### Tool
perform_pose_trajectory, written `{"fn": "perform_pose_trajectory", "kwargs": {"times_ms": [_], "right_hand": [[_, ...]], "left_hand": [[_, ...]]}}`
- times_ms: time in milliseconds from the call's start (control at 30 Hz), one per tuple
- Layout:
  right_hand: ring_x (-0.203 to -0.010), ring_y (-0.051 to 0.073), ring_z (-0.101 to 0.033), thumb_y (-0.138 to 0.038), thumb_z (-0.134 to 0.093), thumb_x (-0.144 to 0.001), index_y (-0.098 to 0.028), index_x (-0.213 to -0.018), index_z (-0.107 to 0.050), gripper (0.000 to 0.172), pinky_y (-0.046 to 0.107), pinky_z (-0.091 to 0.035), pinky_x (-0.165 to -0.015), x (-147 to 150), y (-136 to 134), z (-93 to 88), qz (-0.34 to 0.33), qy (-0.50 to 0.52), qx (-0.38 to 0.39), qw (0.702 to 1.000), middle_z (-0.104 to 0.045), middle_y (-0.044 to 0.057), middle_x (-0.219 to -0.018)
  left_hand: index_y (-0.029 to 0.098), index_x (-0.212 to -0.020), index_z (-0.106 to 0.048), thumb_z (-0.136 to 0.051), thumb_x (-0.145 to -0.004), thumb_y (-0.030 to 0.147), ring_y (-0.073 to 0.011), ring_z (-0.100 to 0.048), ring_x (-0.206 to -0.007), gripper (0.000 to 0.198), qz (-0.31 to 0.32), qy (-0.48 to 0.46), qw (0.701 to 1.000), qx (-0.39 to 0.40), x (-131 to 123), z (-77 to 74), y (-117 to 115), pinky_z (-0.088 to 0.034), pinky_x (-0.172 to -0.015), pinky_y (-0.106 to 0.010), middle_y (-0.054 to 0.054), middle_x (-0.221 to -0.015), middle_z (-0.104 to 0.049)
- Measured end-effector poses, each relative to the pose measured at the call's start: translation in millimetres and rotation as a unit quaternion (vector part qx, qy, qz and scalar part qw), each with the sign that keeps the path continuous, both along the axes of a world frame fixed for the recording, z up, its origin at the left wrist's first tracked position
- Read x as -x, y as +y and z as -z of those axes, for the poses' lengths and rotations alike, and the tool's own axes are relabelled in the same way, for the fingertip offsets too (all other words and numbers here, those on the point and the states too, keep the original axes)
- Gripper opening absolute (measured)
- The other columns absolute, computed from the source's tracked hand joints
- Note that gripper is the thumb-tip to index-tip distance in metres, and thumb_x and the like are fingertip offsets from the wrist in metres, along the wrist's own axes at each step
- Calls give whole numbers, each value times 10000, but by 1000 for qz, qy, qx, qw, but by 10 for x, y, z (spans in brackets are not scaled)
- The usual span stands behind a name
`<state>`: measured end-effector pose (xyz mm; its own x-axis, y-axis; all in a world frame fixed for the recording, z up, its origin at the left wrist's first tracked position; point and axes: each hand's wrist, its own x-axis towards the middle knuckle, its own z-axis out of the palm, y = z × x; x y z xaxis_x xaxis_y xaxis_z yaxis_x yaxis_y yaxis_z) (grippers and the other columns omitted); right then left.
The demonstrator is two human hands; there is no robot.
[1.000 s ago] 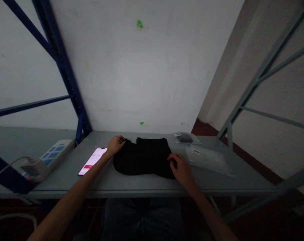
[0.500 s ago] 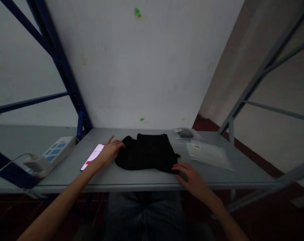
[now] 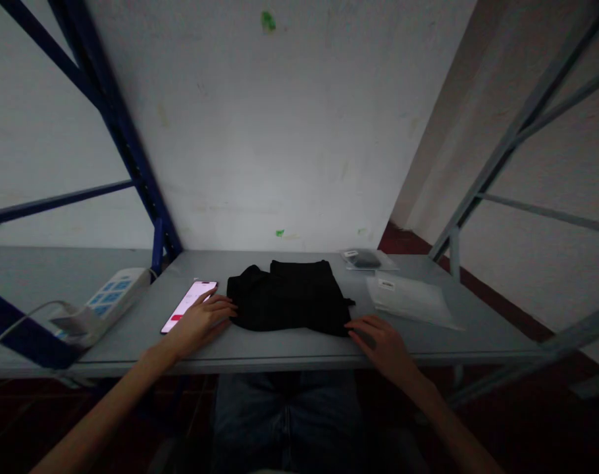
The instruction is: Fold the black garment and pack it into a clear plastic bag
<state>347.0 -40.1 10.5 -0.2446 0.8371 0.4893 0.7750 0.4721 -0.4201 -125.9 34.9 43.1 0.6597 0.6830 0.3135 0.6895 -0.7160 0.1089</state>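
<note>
A black piece of folded cloth (image 3: 289,296), apparently a garment, lies on the grey tabletop with a small tab sticking out on its right side. My left hand (image 3: 205,322) rests at the cloth's left edge, fingers stretched out and fingertips touching it. At the lower right corner, my right hand (image 3: 381,342) has its fingertips against the cloth, with thumb and fingers slightly apart. A phone with a lit screen (image 3: 187,306) lies just beyond my left hand, partly covered by it.
Clear plastic bags (image 3: 411,299) with a label lie to the right. Behind them is a bagged dark item (image 3: 366,259). A white power strip (image 3: 109,299) with a plugged-in charger sits at the left, beside a blue metal post (image 3: 131,151). A white wall (image 3: 280,131) closes off the back.
My left hand has moved from the cloth's upper left part down to its left edge. My right hand has drawn slightly right at the corner. The cloth looks nearly unchanged.
</note>
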Motion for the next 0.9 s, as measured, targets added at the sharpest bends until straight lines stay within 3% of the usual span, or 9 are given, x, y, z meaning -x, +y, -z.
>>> {"fn": "perform_pose_trajectory", "kwargs": {"times_ms": [167,300,500,600,733,900], "right_hand": [[-1002,241,-716,-365,-562,-1006,-266,-1052,-761,227,404,-570,-938,-13,108,-65,24,21,-24,999,-759,60,-1061],[-960,235,-724,-396,-551,-992,-233,-1031,-755,264,382,-575,-901,-2,444,-180,38,67,-25,997,-764,71,-1027],[-835,217,-742,-355,-570,-923,-200,-930,-757,243,341,-565,-808,64,1140,-198,110,94,7,989,-789,63,-939],[-836,213,-748,-307,-587,-915,-205,-880,-754,199,314,-543,-798,95,1346,-114,141,47,54,987,-793,52,-882],[-831,202,-744,-270,-584,-921,-201,-894,-743,175,302,-538,-800,107,1417,-56,149,11,103,983,-790,48,-889],[-1019,238,-703,-219,-509,-945,-176,-1110,-720,272,377,-530,-956,307,1242,-245,159,6,-41,987,-746,107,-1122]], "left_hand": [[264,-1083,-777,-543,-989,313,-253,-684,-1117,257,-1,-9,1000,4,-24,-167,40,-443,-1132,-467,-53,-1120,-780],[273,-1098,-759,-548,-994,440,-265,-702,-1068,289,-48,-86,995,13,-61,-259,209,-479,-1066,-443,-52,-1098,-784],[225,-1274,-633,-579,-928,548,-204,-684,-660,476,-152,-183,966,98,-181,-249,662,-536,-778,-357,-38,-973,-796],[212,-1180,-654,-610,-876,535,-216,-700,-702,446,-154,-177,963,132,-216,-184,844,-524,-751,-336,-44,-895,-788],[205,-1088,-684,-673,-798,521,-237,-709,-773,429,-204,-158,959,112,-211,-83,935,-524,-760,-334,-63,-874,-762],[213,-904,-710,-701,-760,573,-274,-722,-807,387,-303,-132,930,159,-176,-69,907,-510,-724,-327,-85,-911,-770]]}}
